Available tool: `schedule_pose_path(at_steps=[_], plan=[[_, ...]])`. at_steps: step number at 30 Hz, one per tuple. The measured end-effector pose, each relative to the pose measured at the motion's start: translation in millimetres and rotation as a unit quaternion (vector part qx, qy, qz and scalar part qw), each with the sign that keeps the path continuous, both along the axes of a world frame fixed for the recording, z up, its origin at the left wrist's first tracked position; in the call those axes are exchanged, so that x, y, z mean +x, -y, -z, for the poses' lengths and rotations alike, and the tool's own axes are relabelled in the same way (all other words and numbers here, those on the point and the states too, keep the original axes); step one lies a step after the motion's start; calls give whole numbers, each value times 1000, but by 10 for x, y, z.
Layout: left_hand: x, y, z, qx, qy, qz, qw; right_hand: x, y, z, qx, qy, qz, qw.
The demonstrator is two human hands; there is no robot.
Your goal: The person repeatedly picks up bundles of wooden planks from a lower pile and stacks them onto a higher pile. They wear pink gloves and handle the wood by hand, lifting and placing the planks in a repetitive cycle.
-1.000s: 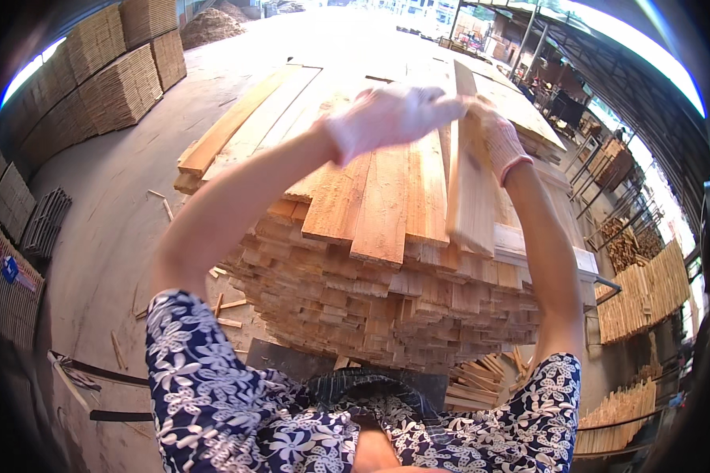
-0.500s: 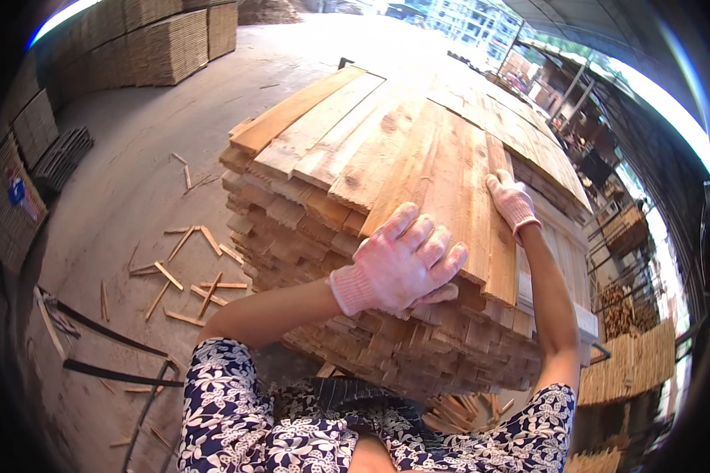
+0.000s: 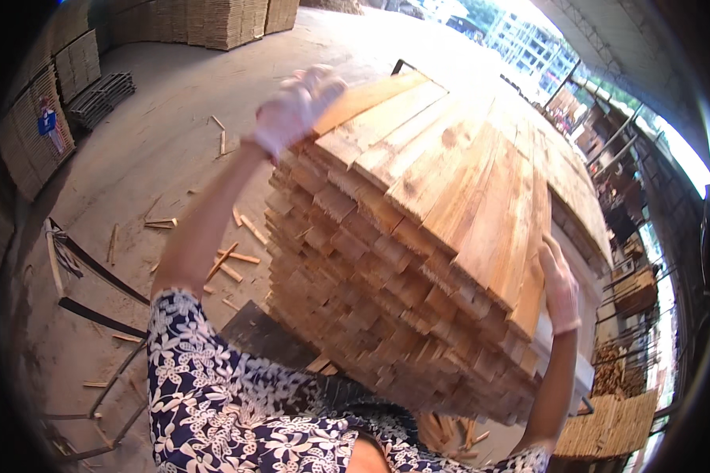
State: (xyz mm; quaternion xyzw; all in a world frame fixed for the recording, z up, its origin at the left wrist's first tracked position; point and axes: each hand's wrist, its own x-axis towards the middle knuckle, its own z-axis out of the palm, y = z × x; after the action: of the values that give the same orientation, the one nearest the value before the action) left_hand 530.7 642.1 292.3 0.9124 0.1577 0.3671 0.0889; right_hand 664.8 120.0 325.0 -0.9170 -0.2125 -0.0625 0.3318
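A tall stack of sawn wooden boards (image 3: pixel 355 260) stands in front of me, its top layer laid side by side. My left hand (image 3: pixel 296 114), in a pale pink knit glove and blurred, is at the left edge of the top layer, next to the leftmost board (image 3: pixel 379 102). Its fingers look stretched and apart; whether it touches the wood I cannot tell. My right hand (image 3: pixel 558 284), gloved alike, lies with straight fingers along the right side of the rightmost near board (image 3: pixel 531 296). Right of that board the layer is lower.
Scrap sticks (image 3: pixel 229 264) litter the floor on the left, near black metal bars (image 3: pixel 102 268). Large board stacks (image 3: pixel 205 24) stand at the far left. More stacked wood (image 3: pixel 607 426) is at the lower right. A black metal bracket (image 3: pixel 402 65) rises behind the stack.
My left hand has swung from the near edge of the stack to its far left edge. My right hand has slid down the board's right side, toward me. The view has shifted.
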Motion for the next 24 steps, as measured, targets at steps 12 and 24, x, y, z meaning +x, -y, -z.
schedule_pose_path(at_steps=[12, 24], plan=[[323, 131, -439, -291, -284, 86, 910, 221, -161, 140, -66, 5, 79, 995], [327, 562, -296, 72, -118, -119, 983, 113, 20, 126, -38, 78, 69, 994]])
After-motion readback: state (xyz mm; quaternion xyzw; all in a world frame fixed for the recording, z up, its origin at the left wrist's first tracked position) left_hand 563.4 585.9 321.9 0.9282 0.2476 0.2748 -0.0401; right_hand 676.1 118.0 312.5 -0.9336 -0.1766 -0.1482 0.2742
